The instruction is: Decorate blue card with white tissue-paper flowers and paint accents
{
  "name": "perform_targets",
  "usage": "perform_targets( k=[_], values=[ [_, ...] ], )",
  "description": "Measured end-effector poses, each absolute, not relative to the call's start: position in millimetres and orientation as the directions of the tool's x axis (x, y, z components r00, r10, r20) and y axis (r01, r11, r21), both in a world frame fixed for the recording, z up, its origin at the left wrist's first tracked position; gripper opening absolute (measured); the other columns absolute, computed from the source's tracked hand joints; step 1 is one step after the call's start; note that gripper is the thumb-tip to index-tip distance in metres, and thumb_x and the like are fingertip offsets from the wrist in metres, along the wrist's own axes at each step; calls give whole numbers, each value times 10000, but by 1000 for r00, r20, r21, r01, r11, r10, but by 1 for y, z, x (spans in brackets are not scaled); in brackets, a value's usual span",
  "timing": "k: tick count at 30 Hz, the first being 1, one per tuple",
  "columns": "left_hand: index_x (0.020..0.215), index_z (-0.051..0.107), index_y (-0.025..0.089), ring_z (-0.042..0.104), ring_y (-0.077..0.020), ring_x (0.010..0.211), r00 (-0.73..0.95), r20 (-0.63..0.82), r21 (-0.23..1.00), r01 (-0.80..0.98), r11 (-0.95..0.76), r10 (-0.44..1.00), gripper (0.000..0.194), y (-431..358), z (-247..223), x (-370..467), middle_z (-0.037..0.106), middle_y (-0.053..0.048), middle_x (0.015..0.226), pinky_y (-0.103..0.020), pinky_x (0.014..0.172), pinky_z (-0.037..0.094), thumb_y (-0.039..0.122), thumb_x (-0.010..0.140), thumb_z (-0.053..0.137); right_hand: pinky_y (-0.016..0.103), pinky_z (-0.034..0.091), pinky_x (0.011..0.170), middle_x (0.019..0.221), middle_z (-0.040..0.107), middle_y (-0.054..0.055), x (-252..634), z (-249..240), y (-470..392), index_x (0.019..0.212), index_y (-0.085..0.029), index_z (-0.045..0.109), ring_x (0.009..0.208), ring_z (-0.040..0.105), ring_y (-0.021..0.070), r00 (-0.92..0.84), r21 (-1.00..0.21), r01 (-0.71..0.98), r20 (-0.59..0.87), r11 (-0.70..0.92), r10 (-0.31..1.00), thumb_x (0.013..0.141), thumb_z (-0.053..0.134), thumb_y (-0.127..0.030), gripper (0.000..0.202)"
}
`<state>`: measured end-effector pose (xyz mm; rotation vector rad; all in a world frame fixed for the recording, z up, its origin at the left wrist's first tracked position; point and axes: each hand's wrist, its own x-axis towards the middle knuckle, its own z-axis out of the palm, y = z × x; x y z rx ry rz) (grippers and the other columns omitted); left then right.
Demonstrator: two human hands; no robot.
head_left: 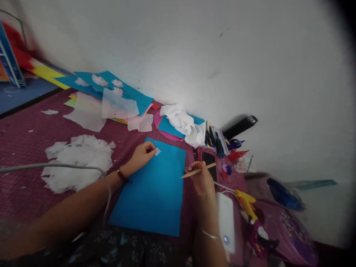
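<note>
fingers of my left hand (143, 152) pinch a small pale paper scrap (157, 151) on the blue card sheet (151, 193); my right hand (200, 178) grips what looks like a thin wooden stick (198, 171).

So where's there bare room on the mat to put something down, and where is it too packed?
Free: the maroon mat left of the white scraps pile, and the strip between that pile and the blue sheet. The sheet's lower half is bare too. Crowded: along the wall, crumpled white paper, pens and phone, and by the right hand, the yellow glue gun.
</note>
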<state>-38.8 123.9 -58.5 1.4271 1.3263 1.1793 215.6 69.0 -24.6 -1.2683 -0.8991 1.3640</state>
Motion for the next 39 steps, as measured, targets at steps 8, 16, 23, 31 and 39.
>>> perform_targets(
  k=[8, 16, 23, 31, 39],
  values=[
    [668, 533, 180, 477, -110, 554, -16, 88, 988, 126, -85, 996, 171, 123, -61, -45, 529, 29, 579, -214, 513, 363, 324, 734, 601, 349, 492, 689, 647, 549, 7, 217, -13, 61, 713, -236, 594, 662, 557, 186, -8, -942, -228, -249, -245, 968, 786, 571, -677, 448],
    [651, 560, 176, 462, -116, 572, -99, 154, 982, 125, -141, 983, 91, 125, -64, -47, 527, 29, 587, -218, 524, 347, 257, 684, 583, 385, 510, 752, 656, 569, 3, 215, -16, 62, 705, -232, 612, 673, 574, 192, -117, -926, -257, -255, -277, 960, 742, 638, -677, 447],
    [628, 545, 175, 469, -123, 597, -180, 170, 971, 198, -134, 969, 113, 124, -62, -53, 538, 23, 606, -237, 561, 347, 232, 706, 605, 467, 500, 853, 651, 582, 1, 216, -25, 66, 689, -246, 617, 725, 595, 210, -184, -895, -336, -243, -293, 953, 715, 671, -680, 437],
    [640, 531, 174, 459, -117, 567, -192, 158, 973, 200, -119, 969, 100, 126, -59, -54, 518, 34, 598, -243, 553, 352, 216, 708, 592, 459, 467, 968, 630, 586, -26, 215, -51, 75, 676, -240, 639, 714, 604, 171, -187, -805, -521, -218, -285, 958, 717, 721, -616, 387],
    [674, 529, 185, 492, -119, 561, -234, 145, 979, 173, -105, 961, 132, 126, -65, -54, 531, 32, 605, -235, 533, 370, 268, 752, 595, 435, 510, 911, 623, 604, -21, 215, -54, 75, 688, -231, 645, 677, 600, 154, -155, -771, -579, -217, -267, 964, 833, 622, -581, 379]
  ],
)
